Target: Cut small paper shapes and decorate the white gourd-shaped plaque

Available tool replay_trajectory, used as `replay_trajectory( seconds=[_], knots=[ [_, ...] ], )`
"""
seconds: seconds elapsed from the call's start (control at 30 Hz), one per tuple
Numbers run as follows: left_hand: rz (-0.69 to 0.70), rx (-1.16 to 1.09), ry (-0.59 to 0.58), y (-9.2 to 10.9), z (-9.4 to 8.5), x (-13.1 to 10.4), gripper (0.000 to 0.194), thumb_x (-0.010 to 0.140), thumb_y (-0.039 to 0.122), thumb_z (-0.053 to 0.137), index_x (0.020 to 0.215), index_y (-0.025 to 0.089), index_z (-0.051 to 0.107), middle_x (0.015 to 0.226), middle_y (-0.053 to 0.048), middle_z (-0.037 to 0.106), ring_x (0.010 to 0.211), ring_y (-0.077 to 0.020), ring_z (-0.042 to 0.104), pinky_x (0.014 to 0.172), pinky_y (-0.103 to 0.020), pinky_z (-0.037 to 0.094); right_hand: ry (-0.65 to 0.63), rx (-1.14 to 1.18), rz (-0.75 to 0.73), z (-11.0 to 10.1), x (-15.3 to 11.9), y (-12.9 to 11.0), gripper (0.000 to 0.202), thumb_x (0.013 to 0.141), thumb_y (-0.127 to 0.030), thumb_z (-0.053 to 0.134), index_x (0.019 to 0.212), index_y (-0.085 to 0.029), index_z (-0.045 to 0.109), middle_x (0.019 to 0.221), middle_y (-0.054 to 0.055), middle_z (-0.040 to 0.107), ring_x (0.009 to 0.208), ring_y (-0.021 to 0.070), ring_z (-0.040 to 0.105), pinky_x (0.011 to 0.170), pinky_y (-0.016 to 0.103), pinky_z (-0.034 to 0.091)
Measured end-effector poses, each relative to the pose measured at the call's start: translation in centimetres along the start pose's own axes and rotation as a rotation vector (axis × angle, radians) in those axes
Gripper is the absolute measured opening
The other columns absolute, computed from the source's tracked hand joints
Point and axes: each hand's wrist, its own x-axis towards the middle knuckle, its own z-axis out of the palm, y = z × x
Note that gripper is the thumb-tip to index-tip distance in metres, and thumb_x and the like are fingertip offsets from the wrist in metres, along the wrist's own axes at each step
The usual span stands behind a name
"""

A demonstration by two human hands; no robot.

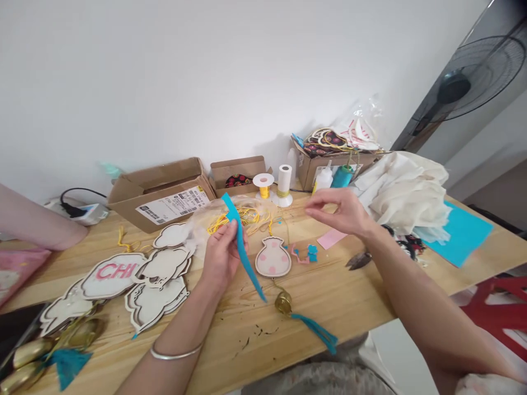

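A long strip of blue felt (246, 263) is pinched between the thumb and fingers of my left hand (224, 249). My right hand (340, 211) is raised over the table's right half, its thumb and fingertips pressed together; what they hold, if anything, is too small to make out. Between the hands lies a pouch-shaped wooden ornament (273, 258) with pink dots. From its lower end hang a brass bell (283, 302) and a blue tassel (317, 331). Small blue felt scraps (312, 253) and a pink felt piece (331, 238) lie right of the ornament.
Wooden ornaments (111, 276) and brass bells (35, 351) lie at the left. Cardboard boxes (162, 195), thread spools (285, 184) and a glue bottle (324, 177) stand along the wall. White cloth (405, 189) and a blue sheet (463, 233) are at the right.
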Motion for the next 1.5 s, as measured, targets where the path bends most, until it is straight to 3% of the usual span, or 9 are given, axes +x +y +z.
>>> replay_trajectory(
  seconds=[0.1,0.2,0.33,0.53,0.73,0.93,1.07,1.23,1.5],
  knots=[
    [-0.045,-0.019,-0.064,-0.5,-0.7,0.6,0.024,0.06,0.035,0.073,0.06,0.015,0.059,0.047,0.003,0.054,0.039,-0.0058,0.045,0.037,-0.016,0.038,-0.504,0.029,0.117,-0.7,-0.6,-0.1,0.015,0.069,-0.029,0.068,0.077,-0.017,0.07,0.069,0.002,0.064,0.06,0.0132,0.057,0.052,0.022,0.043],
    [-0.041,-0.005,-0.046,-1.0,-0.9,0.8,0.023,0.06,0.033,0.073,0.059,0.015,0.059,0.049,0.003,0.054,0.042,-0.0064,0.046,0.039,-0.016,0.039,-0.699,0.004,0.152,0.4,-1.1,-0.1,0.027,0.06,-0.023,0.075,0.085,-0.016,0.069,0.073,0.002,0.063,0.06,0.0119,0.055,0.051,0.02,0.039],
    [-0.038,0.002,-0.012,-1.1,-0.9,0.9,0.024,0.059,0.033,0.073,0.056,0.014,0.059,0.05,0.002,0.054,0.044,-0.0065,0.045,0.039,-0.016,0.04,-0.71,0.078,0.203,1.5,-1.4,1.1,0.026,0.061,-0.02,0.073,0.086,-0.014,0.069,0.071,0.002,0.063,0.06,0.0116,0.054,0.052,0.019,0.04],
    [-0.067,-0.008,0.006,-1.2,-1.0,1.0,0.02,0.061,0.031,0.072,0.06,0.015,0.06,0.05,0.003,0.054,0.044,-0.007,0.046,0.038,-0.016,0.039,-0.708,0.256,0.317,0.7,-1.8,2.3,0.018,0.069,-0.022,0.062,0.083,-0.014,0.071,0.067,0.002,0.067,0.058,0.012,0.058,0.051,0.018,0.042],
    [-0.07,0.049,-0.022,-1.2,-1.0,0.9,0.022,0.062,0.034,0.071,0.059,0.014,0.06,0.049,0.002,0.053,0.043,-0.0068,0.046,0.039,-0.017,0.04,-0.541,0.034,0.231,-0.1,-1.3,1.2,0.014,0.073,-0.017,0.058,0.08,-0.015,0.071,0.073,0.004,0.067,0.062,0.0131,0.058,0.054,0.02,0.04],
    [-0.075,0.062,0.011,-1.3,-0.9,1.0,0.02,0.063,0.033,0.07,0.058,0.015,0.061,0.048,0.003,0.053,0.042,-0.0072,0.045,0.038,-0.018,0.04,-0.684,0.016,0.126,0.4,-1.3,1.0,0.02,0.065,-0.015,0.069,0.085,-0.016,0.07,0.076,0.002,0.061,0.063,0.0114,0.054,0.055,0.019,0.039],
    [-0.074,0.067,0.005,-1.3,-0.9,1.0,0.021,0.064,0.033,0.069,0.056,0.016,0.06,0.048,0.002,0.054,0.042,-0.0075,0.045,0.039,-0.018,0.04,-0.663,-0.007,0.14,0.9,-1.4,1.7,0.01,0.069,-0.014,0.064,0.077,-0.015,0.069,0.074,0.002,0.06,0.061,0.0104,0.052,0.054,0.019,0.038],
    [-0.079,0.055,-0.001,-1.4,-1.1,0.9,0.019,0.064,0.032,0.069,0.058,0.016,0.061,0.048,0.002,0.054,0.043,-0.0079,0.046,0.04,-0.018,0.04,-0.571,-0.051,0.168,1.4,-1.4,1.9,0.014,0.068,-0.02,0.065,0.081,-0.015,0.068,0.076,0.004,0.064,0.063,0.012,0.055,0.053,0.019,0.037],
    [-0.078,0.063,-0.003,-1.4,-1.1,0.9,0.019,0.065,0.032,0.068,0.058,0.016,0.06,0.049,0.002,0.054,0.043,-0.008,0.046,0.04,-0.019,0.041,-0.42,-0.123,0.216,2.0,-1.4,1.4,0.016,0.067,-0.01,0.053,0.062,-0.016,0.067,0.061,0.002,0.066,0.052,0.0105,0.052,0.049,0.021,0.033]
  ],
)
